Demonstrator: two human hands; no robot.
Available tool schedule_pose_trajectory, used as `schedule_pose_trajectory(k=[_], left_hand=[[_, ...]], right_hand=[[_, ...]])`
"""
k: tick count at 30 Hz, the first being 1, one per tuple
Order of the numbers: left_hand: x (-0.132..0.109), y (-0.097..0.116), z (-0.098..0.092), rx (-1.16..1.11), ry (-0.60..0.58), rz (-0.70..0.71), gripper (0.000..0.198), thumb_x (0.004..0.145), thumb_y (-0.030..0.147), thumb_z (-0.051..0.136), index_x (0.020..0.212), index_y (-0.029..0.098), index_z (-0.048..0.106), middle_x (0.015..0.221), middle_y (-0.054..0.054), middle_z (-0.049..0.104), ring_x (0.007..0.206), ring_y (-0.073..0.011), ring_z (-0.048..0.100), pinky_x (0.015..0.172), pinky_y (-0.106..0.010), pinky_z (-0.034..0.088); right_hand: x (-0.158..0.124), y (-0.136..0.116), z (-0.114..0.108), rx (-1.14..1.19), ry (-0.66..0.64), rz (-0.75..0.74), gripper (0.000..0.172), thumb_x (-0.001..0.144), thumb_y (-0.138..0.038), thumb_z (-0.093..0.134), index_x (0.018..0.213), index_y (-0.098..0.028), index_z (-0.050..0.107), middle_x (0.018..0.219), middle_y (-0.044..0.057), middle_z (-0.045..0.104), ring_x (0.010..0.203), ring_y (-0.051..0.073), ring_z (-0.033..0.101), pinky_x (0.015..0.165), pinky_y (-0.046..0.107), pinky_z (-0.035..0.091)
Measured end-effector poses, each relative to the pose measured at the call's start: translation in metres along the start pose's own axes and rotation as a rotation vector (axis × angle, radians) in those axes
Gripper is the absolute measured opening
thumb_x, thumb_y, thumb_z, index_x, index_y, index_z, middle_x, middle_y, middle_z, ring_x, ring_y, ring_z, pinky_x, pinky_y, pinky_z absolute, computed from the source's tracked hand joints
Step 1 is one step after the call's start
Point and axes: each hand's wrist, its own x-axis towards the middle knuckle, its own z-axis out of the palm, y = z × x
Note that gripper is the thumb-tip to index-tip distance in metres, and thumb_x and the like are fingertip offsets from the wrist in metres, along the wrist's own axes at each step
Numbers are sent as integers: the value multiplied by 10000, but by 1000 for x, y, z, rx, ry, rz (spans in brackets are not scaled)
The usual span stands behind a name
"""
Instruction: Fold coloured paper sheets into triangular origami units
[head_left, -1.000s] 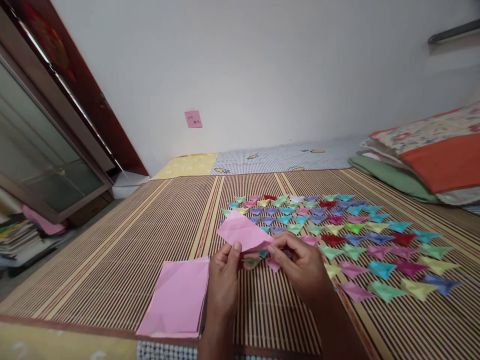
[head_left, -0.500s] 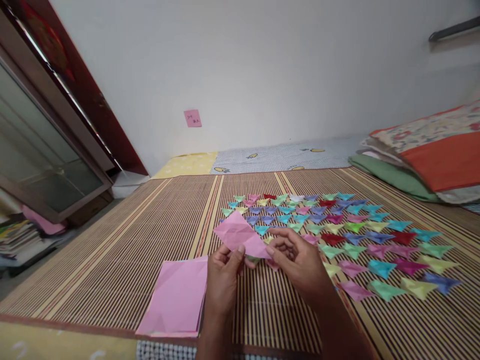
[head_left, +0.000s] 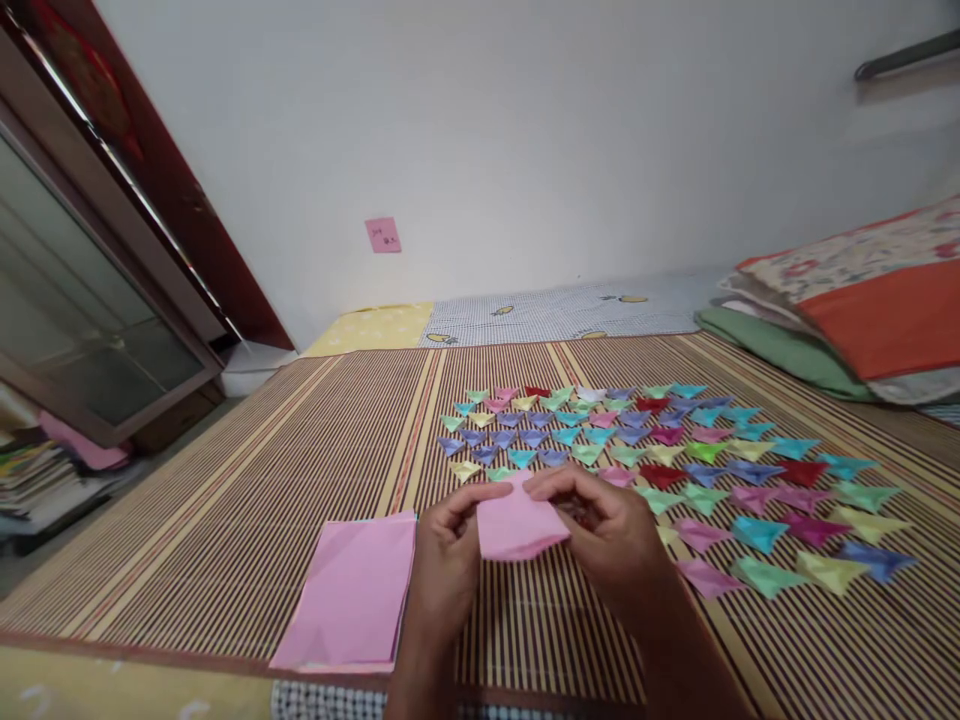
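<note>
A pink paper, folded into a small shape with layered lower edges, is held up between both hands over the striped mat. My left hand pinches its upper left side. On its upper right side, my right hand is closed, with the thumb partly hidden. To the left of my left hand lies a stack of pink paper sheets. Several rows of small folded paper pieces in many colours spread behind and to the right of my hands.
The striped mat covers the surface. Folded bedding is piled at the right, beside the wall. A pink note is on the white wall. At the far left are a glass-panelled door and a pile of books.
The pink paper was spread flat as a tilted, creased sheet and is now doubled into a smaller shape. Both hands have closed in around it, the right one moving slightly left.
</note>
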Motion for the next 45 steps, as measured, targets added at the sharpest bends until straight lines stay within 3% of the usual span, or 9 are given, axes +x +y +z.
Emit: schedule_pose_trajectory(k=[5,11,15,20,24,27,35,39,45], left_hand=[[4,-2,-2,-256,84,-75,321,745,387,839,918,117,839,804,-87,789,717,-170,694,668,-240,542],[8,-7,-4,-305,289,-27,417,614,292,953,956,126,781,723,-36,769,628,-141,694,613,-221,549],[9,-4,-4,-322,305,10,602,604,251,961,1143,151,713,674,5,750,591,-123,687,600,-204,548],[9,1,-2,-361,337,-64,427,487,280,996,775,121,724,644,14,720,514,-92,640,533,-181,545],[7,-1,-2,-311,248,-39,341,586,326,967,761,147,735,661,25,702,574,-107,655,565,-195,558],[6,-5,-2,-217,132,-6,267,683,317,922,816,141,772,749,-13,739,662,-119,662,635,-209,559],[8,-15,-8,-50,35,31,274,829,354,813,1005,145,807,877,-67,773,704,-142,650,601,-206,526],[10,-15,-11,-74,16,49,296,891,363,751,1105,161,778,996,-92,775,793,-179,695,614,-225,558],[6,-10,-13,8,-232,18,247,926,323,716,1102,165,788,980,-94,782,825,-200,714,727,-276,581]], right_hand=[[1,4,-6,-167,-44,-128,158,867,-116,603,854,-235,706,1137,69,711,1089,234,679,923,401,532],[-1,6,1,-287,-248,-125,420,831,-43,567,1123,-281,753,1516,75,509,1341,260,556,1087,463,473],[1,11,6,-265,-234,-115,245,903,-111,587,969,-248,780,1458,94,550,1294,269,592,1045,453,490],[3,14,9,-289,-93,-160,169,966,-255,604,842,-205,708,1126,104,684,1091,254,664,910,394,517],[3,13,13,-313,22,-90,206,971,-263,555,783,-204,611,781,18,629,738,179,629,663,290,475],[1,10,16,-330,42,-8,204,947,-260,559,751,-209,581,676,-24,567,616,148,569,578,259,423],[2,9,15,-287,72,40,52,881,-256,625,864,-206,628,770,12,702,700,181,673,626,284,501],[3,12,6,-193,43,92,102,894,-301,639,915,-201,637,756,19,707,676,189,681,614,302,531],[1,1,1,-189,62,93,278,980,-413,575,853,-195,692,729,18,680,675,178,632,603,293,484]])
